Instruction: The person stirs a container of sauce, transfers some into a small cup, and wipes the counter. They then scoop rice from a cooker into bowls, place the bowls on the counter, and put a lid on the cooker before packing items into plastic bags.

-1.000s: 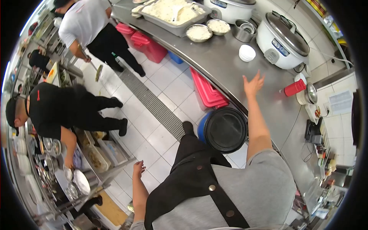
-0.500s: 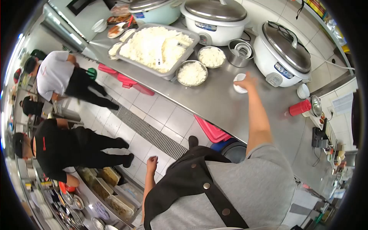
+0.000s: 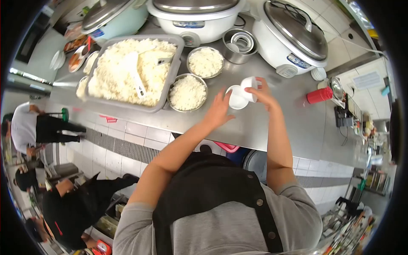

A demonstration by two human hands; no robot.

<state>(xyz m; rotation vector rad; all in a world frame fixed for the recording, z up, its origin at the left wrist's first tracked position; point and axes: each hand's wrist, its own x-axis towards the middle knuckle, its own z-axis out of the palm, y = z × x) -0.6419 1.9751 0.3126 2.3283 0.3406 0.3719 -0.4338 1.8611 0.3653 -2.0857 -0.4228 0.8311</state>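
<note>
My right hand (image 3: 264, 96) grips a small white bowl (image 3: 248, 84), which is tipped on its side above the steel counter. Just left of it, a second small white bowl (image 3: 238, 102) stands on the counter with its mouth up. My left hand (image 3: 218, 112) is open, thumb apart, its fingertips right by that bowl's left rim. Close to the left hand, a metal bowl of cooked rice (image 3: 188, 92) and another metal bowl of rice (image 3: 205, 62) sit beside a large grey tub (image 3: 175, 70) heaped with rice. A white rice paddle (image 3: 135, 74) lies on that rice.
Rice cookers line the back: one white (image 3: 193, 21), one white at right (image 3: 293, 38), one pale blue (image 3: 114, 21). A steel pot (image 3: 240, 55) holds metal rings. A red container (image 3: 319, 95) lies at right. Co-workers (image 3: 72, 212) stand behind at left.
My left hand has come up from my side to the counter bowls. My right hand has lifted one white bowl off, leaving another below. The view has turned and moved nearer the counter.
</note>
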